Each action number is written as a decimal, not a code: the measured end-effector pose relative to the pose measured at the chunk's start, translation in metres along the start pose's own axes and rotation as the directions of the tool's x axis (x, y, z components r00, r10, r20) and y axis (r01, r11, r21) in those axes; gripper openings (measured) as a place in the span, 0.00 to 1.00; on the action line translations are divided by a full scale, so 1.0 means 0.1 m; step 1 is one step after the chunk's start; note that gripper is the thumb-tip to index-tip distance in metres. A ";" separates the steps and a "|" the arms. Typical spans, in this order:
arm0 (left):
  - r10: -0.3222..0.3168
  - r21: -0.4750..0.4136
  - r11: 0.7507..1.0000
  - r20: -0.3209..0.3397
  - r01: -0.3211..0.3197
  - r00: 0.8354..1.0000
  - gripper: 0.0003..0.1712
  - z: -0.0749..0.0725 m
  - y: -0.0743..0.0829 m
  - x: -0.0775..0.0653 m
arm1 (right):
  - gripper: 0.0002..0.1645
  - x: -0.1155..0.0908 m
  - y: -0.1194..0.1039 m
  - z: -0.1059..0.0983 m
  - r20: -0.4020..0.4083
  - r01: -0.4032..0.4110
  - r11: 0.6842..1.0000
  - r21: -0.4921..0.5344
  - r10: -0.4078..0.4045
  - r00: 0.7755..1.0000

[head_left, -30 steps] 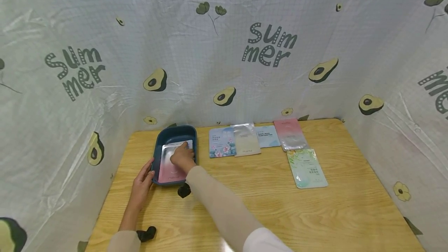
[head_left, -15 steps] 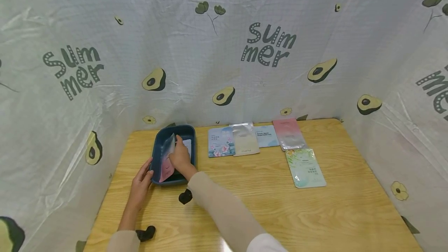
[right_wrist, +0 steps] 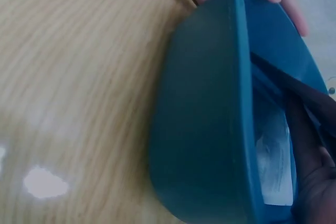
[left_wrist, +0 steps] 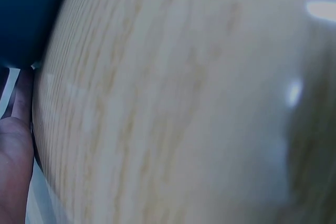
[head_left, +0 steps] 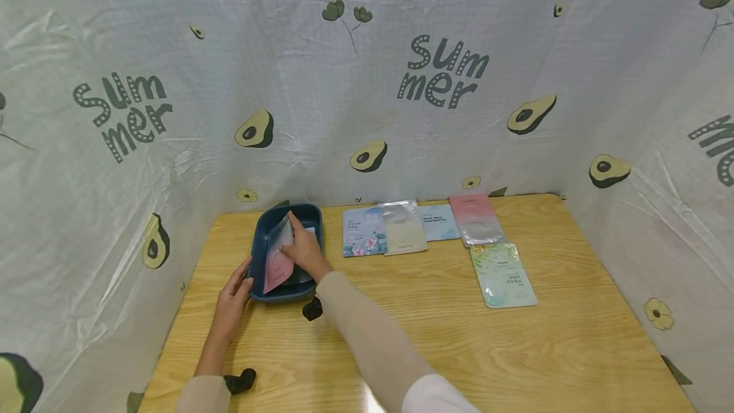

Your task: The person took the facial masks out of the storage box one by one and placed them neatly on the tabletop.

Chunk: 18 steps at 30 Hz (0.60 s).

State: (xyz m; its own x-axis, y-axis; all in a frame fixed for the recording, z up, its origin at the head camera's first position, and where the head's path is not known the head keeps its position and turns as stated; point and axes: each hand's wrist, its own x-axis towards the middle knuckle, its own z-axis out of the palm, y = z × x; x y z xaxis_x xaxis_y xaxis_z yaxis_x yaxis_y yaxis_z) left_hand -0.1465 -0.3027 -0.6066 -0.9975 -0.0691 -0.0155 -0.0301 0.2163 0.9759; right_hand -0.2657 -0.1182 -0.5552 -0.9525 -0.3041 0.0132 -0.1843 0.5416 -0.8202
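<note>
A dark blue plastic bin (head_left: 259, 241) stands at the table's left. Inside it, my right hand (head_left: 306, 252) pinches a pink-and-silver sheet mask packet (head_left: 278, 266), which is tilted up with its lower end low in the bin. Under the raised packet lies another pale packet (right_wrist: 275, 166), partly hidden by the hand. My left hand (head_left: 231, 298) holds the bin's left side, fingers along the outer wall and a digit over the rim in the right wrist view. Only part of the left hand (left_wrist: 16, 156) shows in the left wrist view, beside the bin's wall.
Right of the bin lie a blue floral packet (head_left: 362, 231), a silver-cream packet (head_left: 404, 228), a light blue packet (head_left: 439, 222) and a pink-silver packet (head_left: 476, 218), partly overlapping. A green leafy packet (head_left: 504, 276) lies nearer. A printed sheet (head_left: 321, 81) hangs behind the wooden table (head_left: 459, 355).
The pink-and-silver packet lay flat in the bin; my right hand has lifted its right side and tilted it up, showing what lies underneath. My left hand has stayed at the bin.
</note>
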 end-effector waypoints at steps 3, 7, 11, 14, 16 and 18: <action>0.001 -0.007 1.000 0.004 -0.001 1.000 0.31 0.01 -0.01 0.01 | 0.54 0.03 0.01 -0.02 0.000 -0.012 1.000 0.010 0.012 1.000; -0.003 -0.018 1.000 -0.001 0.002 1.000 0.31 0.01 -0.01 0.01 | 0.53 0.04 0.01 -0.03 -0.021 -0.010 1.000 0.016 0.011 1.000; -0.006 -0.018 1.000 0.004 0.006 1.000 0.31 0.01 0.00 0.02 | 0.54 0.03 0.04 -0.01 -0.017 -0.020 0.999 0.048 0.021 1.000; -0.014 -0.012 1.000 0.006 0.014 1.000 0.31 0.02 0.01 0.02 | 0.57 0.01 0.06 -0.01 0.054 -0.053 0.991 0.121 0.047 0.997; -0.018 -0.016 1.000 0.003 0.018 1.000 0.31 0.02 0.01 0.01 | 0.60 -0.02 0.06 -0.02 0.139 -0.083 0.982 0.170 0.060 0.989; -0.015 -0.021 1.000 0.000 0.015 1.000 0.31 0.02 0.00 0.01 | 0.62 -0.05 0.05 -0.04 0.222 -0.111 0.978 0.175 0.070 0.972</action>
State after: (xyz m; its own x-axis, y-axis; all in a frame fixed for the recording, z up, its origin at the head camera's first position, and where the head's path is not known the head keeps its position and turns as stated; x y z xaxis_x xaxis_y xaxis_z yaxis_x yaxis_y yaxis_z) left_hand -0.1478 -0.3010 -0.6069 -0.9969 -0.0722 -0.0303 -0.0439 0.1942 0.9800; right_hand -0.2630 -0.1105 -0.5573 -0.8855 -0.4317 -0.1719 -0.0324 0.4264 -0.9040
